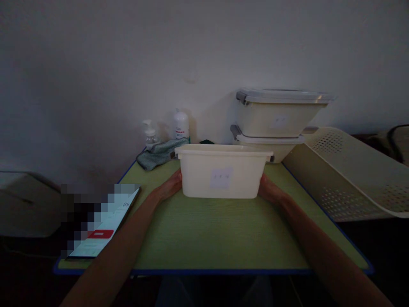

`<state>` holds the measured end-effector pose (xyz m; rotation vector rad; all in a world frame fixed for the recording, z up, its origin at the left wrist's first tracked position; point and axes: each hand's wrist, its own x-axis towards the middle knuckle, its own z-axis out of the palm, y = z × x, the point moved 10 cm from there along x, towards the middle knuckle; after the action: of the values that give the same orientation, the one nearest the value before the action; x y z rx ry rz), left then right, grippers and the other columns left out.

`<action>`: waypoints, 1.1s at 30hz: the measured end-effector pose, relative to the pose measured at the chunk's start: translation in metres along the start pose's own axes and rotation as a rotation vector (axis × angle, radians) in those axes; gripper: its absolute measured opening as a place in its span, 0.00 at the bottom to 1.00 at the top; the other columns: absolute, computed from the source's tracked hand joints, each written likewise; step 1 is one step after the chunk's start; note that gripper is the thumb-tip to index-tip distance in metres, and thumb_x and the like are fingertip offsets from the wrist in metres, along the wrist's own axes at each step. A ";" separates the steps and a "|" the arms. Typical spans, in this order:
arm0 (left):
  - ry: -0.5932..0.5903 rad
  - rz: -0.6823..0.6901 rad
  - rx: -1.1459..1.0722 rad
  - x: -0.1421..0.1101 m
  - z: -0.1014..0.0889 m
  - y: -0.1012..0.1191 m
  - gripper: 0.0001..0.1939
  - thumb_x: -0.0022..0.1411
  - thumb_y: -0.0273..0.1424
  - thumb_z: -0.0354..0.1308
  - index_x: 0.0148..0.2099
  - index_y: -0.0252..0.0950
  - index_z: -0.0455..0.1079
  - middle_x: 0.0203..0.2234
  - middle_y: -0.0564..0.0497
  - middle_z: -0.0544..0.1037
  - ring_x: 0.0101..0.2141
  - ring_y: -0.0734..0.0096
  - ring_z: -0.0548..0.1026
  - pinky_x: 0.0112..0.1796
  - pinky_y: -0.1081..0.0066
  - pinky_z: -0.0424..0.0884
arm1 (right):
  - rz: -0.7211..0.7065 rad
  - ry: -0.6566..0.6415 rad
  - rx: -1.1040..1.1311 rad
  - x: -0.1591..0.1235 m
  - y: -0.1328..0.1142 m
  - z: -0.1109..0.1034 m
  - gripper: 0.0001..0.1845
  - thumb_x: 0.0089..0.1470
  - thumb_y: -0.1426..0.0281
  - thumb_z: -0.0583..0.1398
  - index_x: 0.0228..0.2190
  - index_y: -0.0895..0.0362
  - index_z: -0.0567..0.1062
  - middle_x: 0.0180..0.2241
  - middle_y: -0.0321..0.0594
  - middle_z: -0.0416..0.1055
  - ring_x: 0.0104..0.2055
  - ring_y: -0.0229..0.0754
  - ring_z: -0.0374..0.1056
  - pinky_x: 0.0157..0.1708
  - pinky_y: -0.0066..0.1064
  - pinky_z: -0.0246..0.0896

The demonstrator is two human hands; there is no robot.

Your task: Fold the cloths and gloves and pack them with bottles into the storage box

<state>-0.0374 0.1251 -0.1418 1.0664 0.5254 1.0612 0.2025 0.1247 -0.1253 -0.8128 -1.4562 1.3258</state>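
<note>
A white plastic storage box [198, 175] with a small paper label on its front is held between my two hands over the green table [220, 238]. My left hand [171, 185] presses against its left side, and my right hand [270, 187] grips the opposite side. The fingertips of both hands are hidden behind the box. No lid shows on it, and I cannot see what is inside. Whether its base touches the tabletop is hard to tell.
Two lidded boxes [277, 117] stand stacked at the back right. A perforated white basket [351, 170] is beyond the table's right edge. Behind the held box are a grey cloth [156, 155], a pump bottle [150, 132] and a white bottle [181, 123]. A tablet [105, 230] lies left.
</note>
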 end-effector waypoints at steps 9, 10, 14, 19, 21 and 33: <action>0.119 -0.054 -0.057 0.003 -0.011 -0.016 0.28 0.50 0.52 0.59 0.49 0.41 0.71 0.46 0.48 0.76 0.56 0.51 0.64 0.55 0.55 0.60 | 0.068 0.031 0.005 -0.001 0.000 0.007 0.38 0.31 0.38 0.59 0.38 0.51 0.73 0.43 0.44 0.73 0.52 0.52 0.65 0.47 0.44 0.61; 0.121 -0.045 -0.056 0.003 -0.012 -0.017 0.28 0.51 0.52 0.58 0.49 0.41 0.71 0.45 0.48 0.77 0.56 0.51 0.64 0.55 0.55 0.59 | 0.071 0.024 0.004 -0.001 -0.001 0.007 0.37 0.31 0.38 0.59 0.37 0.51 0.73 0.43 0.45 0.73 0.52 0.52 0.64 0.47 0.44 0.61; 0.133 -0.033 -0.024 0.003 -0.019 -0.021 0.31 0.45 0.54 0.61 0.45 0.39 0.73 0.43 0.46 0.78 0.57 0.50 0.62 0.56 0.56 0.58 | 0.054 0.030 0.005 -0.004 -0.007 0.007 0.36 0.33 0.40 0.59 0.36 0.53 0.73 0.42 0.46 0.74 0.53 0.54 0.63 0.48 0.45 0.60; 0.127 -0.040 -0.013 0.004 -0.021 -0.023 0.29 0.47 0.53 0.60 0.44 0.37 0.74 0.44 0.44 0.77 0.58 0.51 0.60 0.56 0.57 0.56 | 0.030 0.076 -0.004 -0.005 -0.012 0.004 0.32 0.32 0.40 0.60 0.32 0.53 0.74 0.40 0.45 0.75 0.53 0.54 0.63 0.48 0.45 0.60; 0.102 -0.029 -0.006 0.005 -0.015 -0.020 0.28 0.47 0.53 0.60 0.44 0.38 0.73 0.46 0.46 0.76 0.58 0.52 0.60 0.57 0.57 0.56 | 0.025 0.089 -0.009 -0.005 -0.013 0.003 0.32 0.32 0.40 0.60 0.30 0.53 0.74 0.39 0.44 0.75 0.53 0.53 0.63 0.48 0.44 0.60; 0.000 0.025 -0.021 0.010 0.040 -0.014 0.32 0.42 0.55 0.62 0.44 0.37 0.73 0.45 0.46 0.76 0.57 0.49 0.62 0.55 0.55 0.59 | -0.007 0.114 -0.025 -0.040 -0.030 -0.022 0.37 0.35 0.41 0.60 0.42 0.52 0.72 0.43 0.44 0.74 0.50 0.50 0.67 0.46 0.46 0.63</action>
<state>0.0045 0.1153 -0.1361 1.0571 0.5011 1.0861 0.2390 0.0892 -0.1059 -0.8848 -1.3866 1.2386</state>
